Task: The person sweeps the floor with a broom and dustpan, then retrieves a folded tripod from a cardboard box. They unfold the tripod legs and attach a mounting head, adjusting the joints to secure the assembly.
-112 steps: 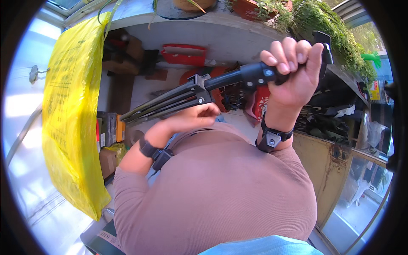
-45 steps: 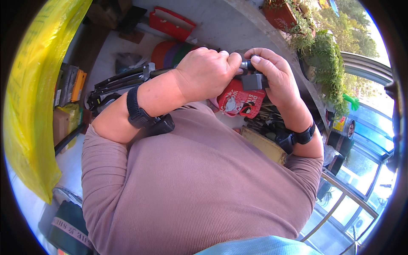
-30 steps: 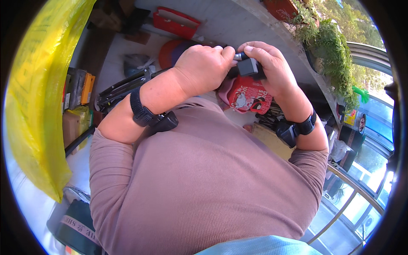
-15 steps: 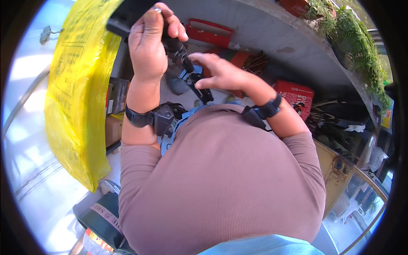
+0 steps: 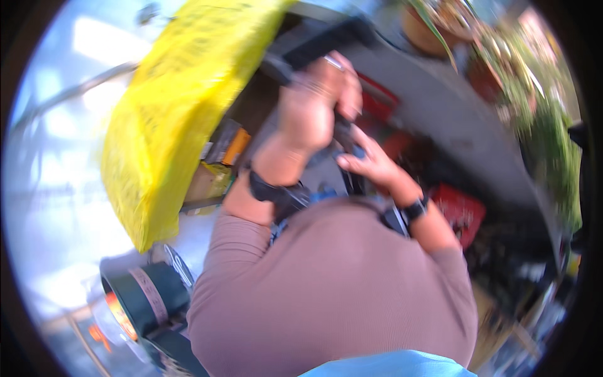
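My left hand (image 5: 311, 110) is raised with its fingers closed round the upper part of a black tripod-like stand (image 5: 343, 133), blurred by motion. A dark, flat block (image 5: 333, 43) sticks out beyond this hand; whether it belongs to the stand I cannot tell. My right hand (image 5: 380, 166) is just right of the stand and lower, thumb and fingers apart. Blur hides whether its fingertips touch the stand. The stand's lower part drops between my hands toward my belly. Each wrist wears a black strap with a small device.
A large yellow plastic-wrapped bundle (image 5: 169, 125) stands at the left. A dark green bucket (image 5: 151, 295) sits at the lower left. Potted plants (image 5: 556, 151) line the ledge (image 5: 433, 94) at the right. Below the ledge lies a red bag (image 5: 460, 210) among dark clutter.
The view has swung and blurred, so both hands and the stand appear further right and lower. My left hand keeps its hold. The right hand stays beside the stand, fingers apart.
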Tool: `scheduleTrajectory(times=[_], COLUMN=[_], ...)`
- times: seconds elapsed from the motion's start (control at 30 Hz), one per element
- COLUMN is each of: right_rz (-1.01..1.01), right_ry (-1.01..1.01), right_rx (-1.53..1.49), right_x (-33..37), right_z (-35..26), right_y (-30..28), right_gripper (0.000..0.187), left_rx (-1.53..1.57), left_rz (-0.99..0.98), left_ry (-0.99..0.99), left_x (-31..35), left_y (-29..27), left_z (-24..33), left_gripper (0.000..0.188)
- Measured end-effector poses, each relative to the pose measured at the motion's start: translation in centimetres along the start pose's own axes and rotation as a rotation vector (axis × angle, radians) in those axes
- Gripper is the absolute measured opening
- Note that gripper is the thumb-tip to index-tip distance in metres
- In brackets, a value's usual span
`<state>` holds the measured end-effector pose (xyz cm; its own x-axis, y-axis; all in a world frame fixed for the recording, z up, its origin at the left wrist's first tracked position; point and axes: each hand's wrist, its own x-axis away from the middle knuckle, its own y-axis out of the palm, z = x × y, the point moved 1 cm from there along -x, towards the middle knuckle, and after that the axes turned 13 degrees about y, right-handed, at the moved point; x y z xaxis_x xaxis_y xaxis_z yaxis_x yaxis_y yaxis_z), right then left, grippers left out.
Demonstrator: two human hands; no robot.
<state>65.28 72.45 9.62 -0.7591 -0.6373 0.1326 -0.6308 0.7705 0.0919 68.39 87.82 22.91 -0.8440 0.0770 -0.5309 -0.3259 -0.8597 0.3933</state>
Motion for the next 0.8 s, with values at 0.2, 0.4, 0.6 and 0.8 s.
scheduleTrajectory(times=[0.2,0.4,0.6,0.8], right_rz=[0.035,0.194,0.375,0.423], right_ry=[0.279,0.270,0.206,0.093], right_rx=[-0.105,-0.167,0.021,0.151], right_x=[2.6,2.3,2.1,3.3], right_z=[-0.8,-0.2,1.4,2.7], right_y=[0.2,0.0,-0.7,-2.1], right_gripper=[0.053,0.026,0.046,0.046], left_rx=[0.065,0.099,0.069,0.048], left_rz=[-0.010,-0.172,-0.209,-0.314], left_ry=[-0.077,-0.027,-0.082,-0.037], left_x=[0.8,0.9,2.8,3.4], left_y=[2.1,2.3,2.6,4.3], left_z=[-1.4,-2.6,-3.2,-5.4], left_gripper=[0.036,0.032,0.026,0.029])
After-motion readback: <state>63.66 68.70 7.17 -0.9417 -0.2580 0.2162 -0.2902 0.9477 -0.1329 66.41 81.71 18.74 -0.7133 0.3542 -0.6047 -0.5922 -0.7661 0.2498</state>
